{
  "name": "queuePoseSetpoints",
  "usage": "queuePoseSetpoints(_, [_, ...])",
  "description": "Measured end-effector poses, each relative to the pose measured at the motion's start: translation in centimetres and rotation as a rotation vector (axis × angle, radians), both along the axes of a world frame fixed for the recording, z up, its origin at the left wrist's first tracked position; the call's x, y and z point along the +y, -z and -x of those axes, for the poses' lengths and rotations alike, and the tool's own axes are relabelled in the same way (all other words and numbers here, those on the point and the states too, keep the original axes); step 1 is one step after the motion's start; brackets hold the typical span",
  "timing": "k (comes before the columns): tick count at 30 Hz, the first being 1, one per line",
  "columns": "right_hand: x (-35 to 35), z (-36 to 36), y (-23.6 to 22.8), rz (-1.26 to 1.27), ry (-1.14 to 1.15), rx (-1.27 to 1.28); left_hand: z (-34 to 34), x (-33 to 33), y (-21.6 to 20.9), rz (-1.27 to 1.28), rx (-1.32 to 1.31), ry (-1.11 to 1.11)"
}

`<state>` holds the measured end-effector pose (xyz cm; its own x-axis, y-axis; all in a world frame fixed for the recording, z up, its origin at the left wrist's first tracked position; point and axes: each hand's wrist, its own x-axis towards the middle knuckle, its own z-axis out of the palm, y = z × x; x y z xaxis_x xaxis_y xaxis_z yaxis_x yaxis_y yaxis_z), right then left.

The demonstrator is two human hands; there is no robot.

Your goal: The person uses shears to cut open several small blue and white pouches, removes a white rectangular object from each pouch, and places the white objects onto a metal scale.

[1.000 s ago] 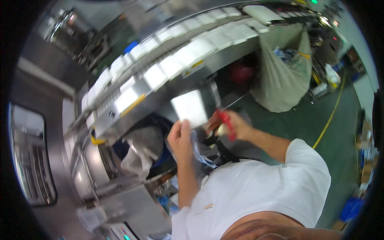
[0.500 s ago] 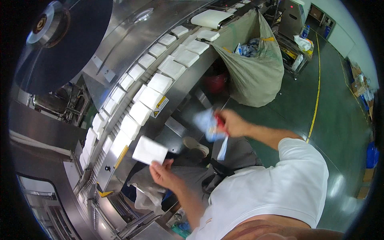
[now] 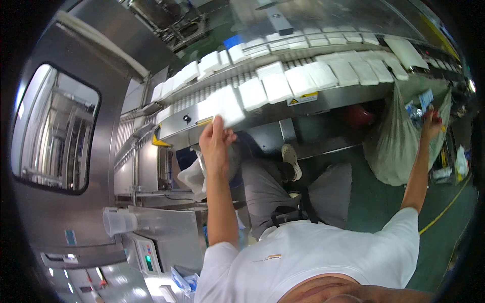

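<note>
Left hand [image 3: 216, 145] pinches a white folded pad [image 3: 228, 108] between thumb and fingers, over the conveyor's [image 3: 348, 95] near edge, towards its left end and just beside the row of white pads [image 3: 276, 87]. Right hand [image 3: 431, 127], arm outstretched, is closed around a red-handled tool [image 3: 438, 120] at the cloth sack's [image 3: 384, 151] mouth; a blue-and-white wrapper [image 3: 426, 97] shows just beyond, whether gripped I cannot tell. The step looks like setting down and discarding; next calls for a level pad and a clean release over the sack
</note>
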<state>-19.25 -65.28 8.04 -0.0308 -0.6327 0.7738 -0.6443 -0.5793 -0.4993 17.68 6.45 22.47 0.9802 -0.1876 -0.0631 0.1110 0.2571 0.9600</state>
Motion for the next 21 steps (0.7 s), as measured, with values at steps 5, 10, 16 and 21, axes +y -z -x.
queuePoseSetpoints(5, [7.8, -3.3, 3.6, -0.381, -0.290, -0.254, -10.1, -1.9, -1.8, -0.235, -0.187, -0.077])
queuePoseSetpoints(10, [10.4, 0.2, 8.5, -0.376, -0.371, -0.361, -24.0, -8.1, -0.3, -0.317, -0.242, -0.097])
queuePoseSetpoints(16, [14.2, 0.9, 7.9, -0.442, -0.400, -0.460, -27.7, -11.4, 1.0, -0.460, -0.270, -0.195])
queuePoseSetpoints(21, [15.5, 2.0, 7.3, -0.437, -0.482, -0.392, -28.3, -11.7, 1.6, -0.572, -0.294, -0.230])
